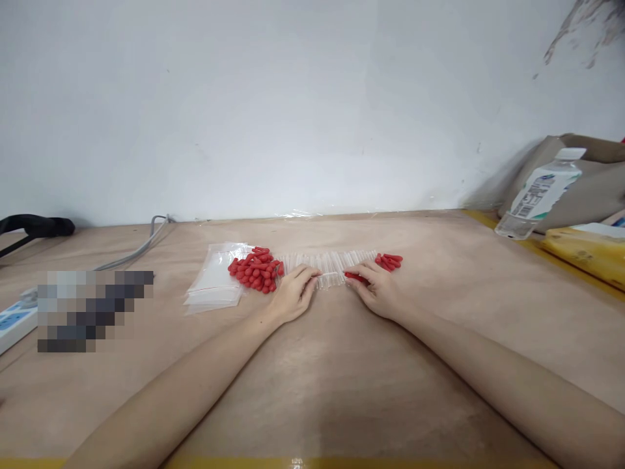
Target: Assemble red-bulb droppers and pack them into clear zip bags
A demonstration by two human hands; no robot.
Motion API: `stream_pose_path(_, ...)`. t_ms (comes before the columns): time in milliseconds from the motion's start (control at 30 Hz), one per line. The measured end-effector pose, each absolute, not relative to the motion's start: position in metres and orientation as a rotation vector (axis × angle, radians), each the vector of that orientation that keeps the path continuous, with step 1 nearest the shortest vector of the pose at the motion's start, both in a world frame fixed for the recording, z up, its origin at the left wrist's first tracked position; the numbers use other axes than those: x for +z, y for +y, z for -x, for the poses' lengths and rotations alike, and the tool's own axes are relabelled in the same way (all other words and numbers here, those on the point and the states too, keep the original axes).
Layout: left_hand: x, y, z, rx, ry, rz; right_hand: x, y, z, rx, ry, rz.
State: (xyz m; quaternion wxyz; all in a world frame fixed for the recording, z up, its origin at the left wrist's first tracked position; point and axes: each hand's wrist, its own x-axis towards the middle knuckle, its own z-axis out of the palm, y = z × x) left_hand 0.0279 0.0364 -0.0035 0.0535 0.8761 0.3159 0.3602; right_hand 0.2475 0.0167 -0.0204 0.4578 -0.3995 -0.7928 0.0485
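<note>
My left hand pinches the end of a clear dropper tube, held sideways just above a row of similar tubes. Facing it, my right hand has its fingers closed on a red rubber dropper bulb. Tube and bulb point at each other; whether they touch I cannot tell. Beside my left hand lies a heap of red rubber bulbs. A smaller red cluster rests just beyond my right hand, its far ends partly covering the row's right side.
Clear zip bags lie stacked left of the heap. A power strip, a grey cable and a blurred-out patch are at far left. On the right are a tilted plastic bottle, a grey-beige bag and a yellow package.
</note>
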Motion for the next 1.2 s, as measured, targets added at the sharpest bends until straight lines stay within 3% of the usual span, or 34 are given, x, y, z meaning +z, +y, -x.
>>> stream_pose_path(1200,-0.013,0.047,-0.024,0.997,0.676,-2.911,-0.02,0.017,-0.248,-0.047,-2.153,0.788)
